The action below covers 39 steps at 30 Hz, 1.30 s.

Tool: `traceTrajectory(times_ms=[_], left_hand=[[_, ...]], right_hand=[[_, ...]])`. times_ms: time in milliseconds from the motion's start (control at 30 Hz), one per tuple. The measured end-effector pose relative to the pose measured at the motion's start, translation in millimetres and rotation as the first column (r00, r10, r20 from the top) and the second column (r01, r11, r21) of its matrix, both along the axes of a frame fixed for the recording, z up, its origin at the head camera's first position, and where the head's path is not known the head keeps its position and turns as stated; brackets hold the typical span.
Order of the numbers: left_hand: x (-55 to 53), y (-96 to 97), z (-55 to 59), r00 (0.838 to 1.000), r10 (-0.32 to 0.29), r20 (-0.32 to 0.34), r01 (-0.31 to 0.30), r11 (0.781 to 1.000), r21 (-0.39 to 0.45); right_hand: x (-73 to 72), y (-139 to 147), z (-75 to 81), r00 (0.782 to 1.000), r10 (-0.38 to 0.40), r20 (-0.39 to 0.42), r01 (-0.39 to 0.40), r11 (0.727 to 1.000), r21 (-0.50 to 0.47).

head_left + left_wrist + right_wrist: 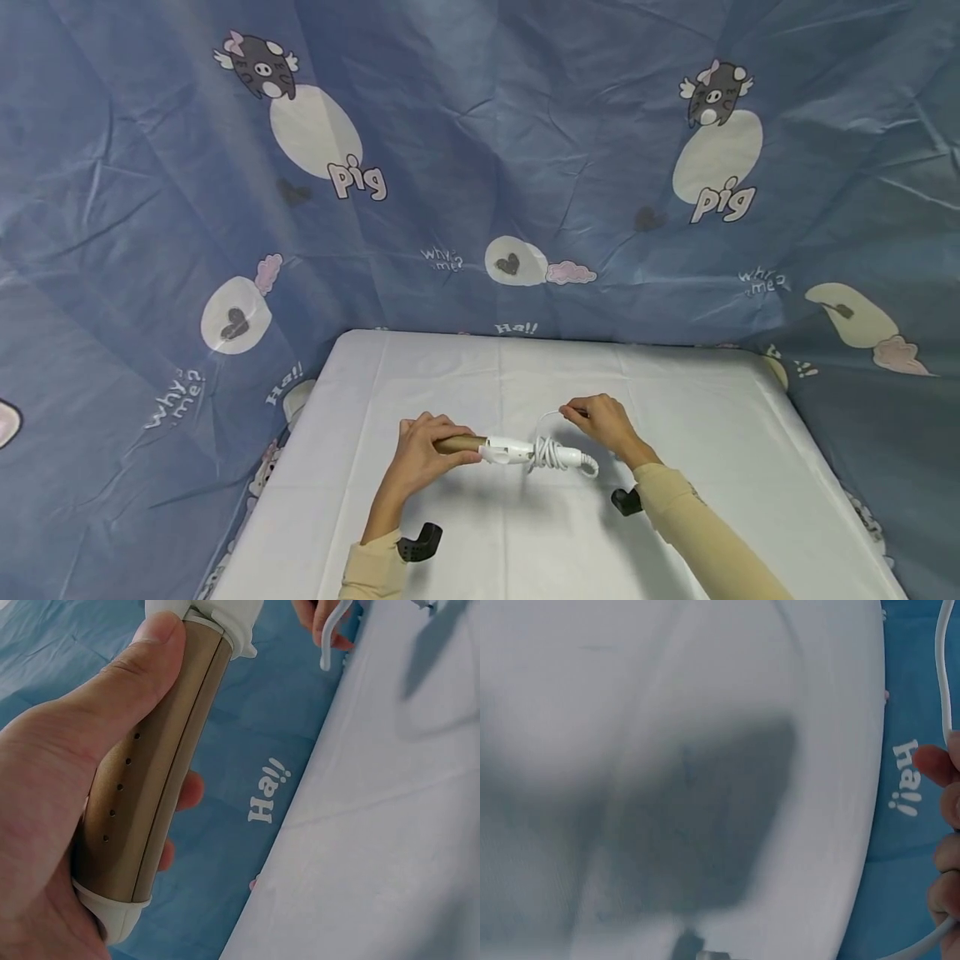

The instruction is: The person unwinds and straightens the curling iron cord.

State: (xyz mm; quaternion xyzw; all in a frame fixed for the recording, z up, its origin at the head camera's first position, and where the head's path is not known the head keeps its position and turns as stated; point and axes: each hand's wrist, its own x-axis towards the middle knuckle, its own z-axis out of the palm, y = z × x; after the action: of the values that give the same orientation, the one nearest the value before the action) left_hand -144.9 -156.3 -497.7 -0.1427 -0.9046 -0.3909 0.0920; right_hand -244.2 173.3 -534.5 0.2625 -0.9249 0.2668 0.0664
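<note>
A curling iron (510, 451) with a gold barrel (146, 780) and a white handle is held level above the white table. My left hand (427, 454) grips it round the barrel, thumb along one side and fingertips showing on the other in the left wrist view. White cord (546, 455) is wound in several loops about the handle. To the right, my right hand (606, 423) pinches a length of that cord, which arcs up from the loops. In the right wrist view, only the curled fingers (949, 806) show at the edge, with cord (943, 667) above and below them.
The white-covered table (420, 375) lies beneath both hands. Blue cloth (465, 167) printed with pigs and lettering hangs behind it and along the sides. Black wrist mounts (422, 542) sit by both wrists, and shadows fall on the table.
</note>
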Motion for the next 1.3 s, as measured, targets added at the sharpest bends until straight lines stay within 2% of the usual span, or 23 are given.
traceTrajectory(times_ms=[167, 400, 600, 667, 767, 867, 1000, 1100, 1200, 1300], left_hand=[[0.3, -0.8, -0.3, 1.0, 0.012, 0.008, -0.012, 1.0, -0.002], [1.0, -2.4, -0.9, 0.999, 0.013, -0.051, -0.013, 1.0, 0.013], [-0.7, -2.5, -0.2, 0.999, 0.033, -0.036, -0.032, 0.999, 0.022], [-1.3, -2.2, 0.6, 0.999, 0.04, -0.033, -0.039, 0.999, 0.024], [-2.0, -2.1, 1.7, 0.998, 0.052, -0.044, -0.051, 0.998, 0.022], [-3.0, -2.3, 3.2, 0.996, 0.07, -0.054, -0.069, 0.997, 0.02], [-4.7, -2.1, 5.1, 0.995, 0.084, -0.051, -0.083, 0.996, 0.025], [-5.3, -1.6, 5.6, 0.995, 0.087, -0.048, -0.086, 0.996, 0.026], [-5.0, -1.1, 5.4, 0.994, 0.094, -0.054, -0.093, 0.996, 0.018], [-4.1, -0.6, 4.5, 0.993, 0.103, -0.052, -0.102, 0.995, 0.012]], right_hand=[[8.2, -8.5, -7.9, 0.999, 0.009, 0.032, -0.01, 1.0, 0.021], [20.2, -17.2, -20.9, 0.998, 0.007, 0.069, -0.011, 0.998, 0.058], [26.8, -21.7, -29.0, 0.999, 0.028, 0.019, -0.03, 0.993, 0.112], [30.6, -22.3, -31.3, 1.0, 0.018, 0.012, -0.019, 0.995, 0.098], [37.8, -23.9, -33.9, 0.998, -0.041, 0.053, 0.039, 0.999, 0.024], [44.3, -25.9, -35.4, 0.995, -0.074, 0.062, 0.075, 0.997, -0.008], [50.4, -28.7, -38.8, 1.0, -0.018, -0.011, 0.018, 0.996, 0.091], [55.0, -29.8, -43.1, 0.999, 0.026, -0.018, -0.024, 0.993, 0.115], [59.0, -29.9, -49.5, 0.998, 0.059, -0.004, -0.059, 0.994, 0.09], [64.2, -29.0, -56.3, 0.996, 0.088, -0.03, -0.086, 0.994, 0.062]])
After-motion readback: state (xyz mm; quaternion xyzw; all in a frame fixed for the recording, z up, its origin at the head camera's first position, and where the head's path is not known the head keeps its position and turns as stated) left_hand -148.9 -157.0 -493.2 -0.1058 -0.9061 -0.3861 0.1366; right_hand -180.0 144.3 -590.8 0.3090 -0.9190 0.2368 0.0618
